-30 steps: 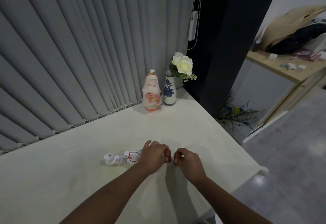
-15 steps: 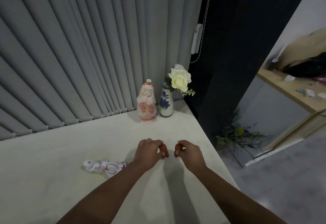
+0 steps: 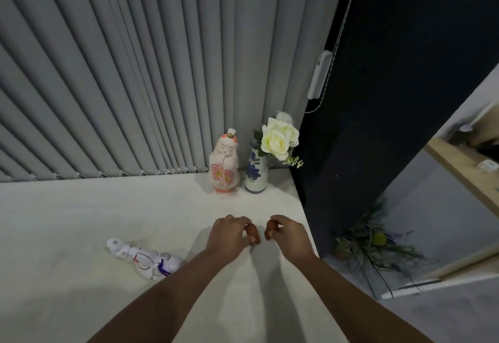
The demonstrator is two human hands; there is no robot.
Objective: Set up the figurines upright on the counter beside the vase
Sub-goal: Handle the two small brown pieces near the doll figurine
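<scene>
Your counter (image 3: 81,207) runs up to the grey blinds (image 3: 135,72). At its back right corner, the blue-flowered vase (image 3: 256,173) with white roses (image 3: 279,138) stands upright, and the pink doll figurine (image 3: 224,167) stands upright just beside it on the left. Both your hands sit near the counter's right edge: left hand (image 3: 229,234) and right hand (image 3: 289,234) are curled into loose fists, fingertips nearly meeting, nothing visibly held. The small white figurines (image 3: 143,257) lie on their sides, left of your left forearm.

White figurines (image 3: 143,259) — now further left of the hands, lying more diagonal than before.
</scene>
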